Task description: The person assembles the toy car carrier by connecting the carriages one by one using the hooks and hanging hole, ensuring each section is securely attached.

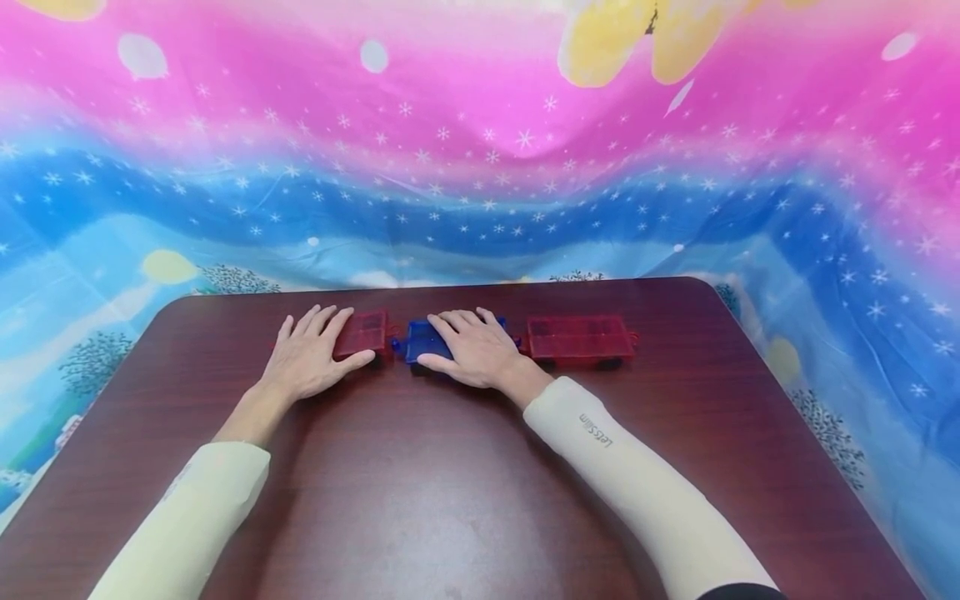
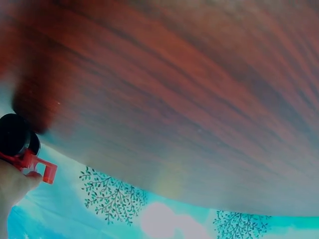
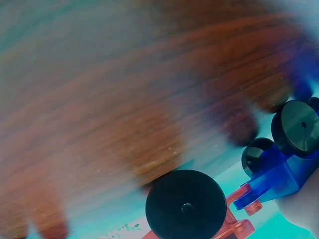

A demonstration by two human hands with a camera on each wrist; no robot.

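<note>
On glossy wood table [image 1: 450,467], translucent wheeled cars [image 1: 577,337]

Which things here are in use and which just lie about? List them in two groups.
In use:
left hand resting on the small red wagon
right hand resting on the blue wagon
long red wagon, joined to the blue one

Lying about:
table
starry cloth behind it

The near part of the brown table [image 1: 450,492] is bare, so a hand can slide there. Far back, three toy cars sit in a row: red car [image 1: 366,332], blue car [image 1: 422,340], long red car [image 1: 577,337].
</note>
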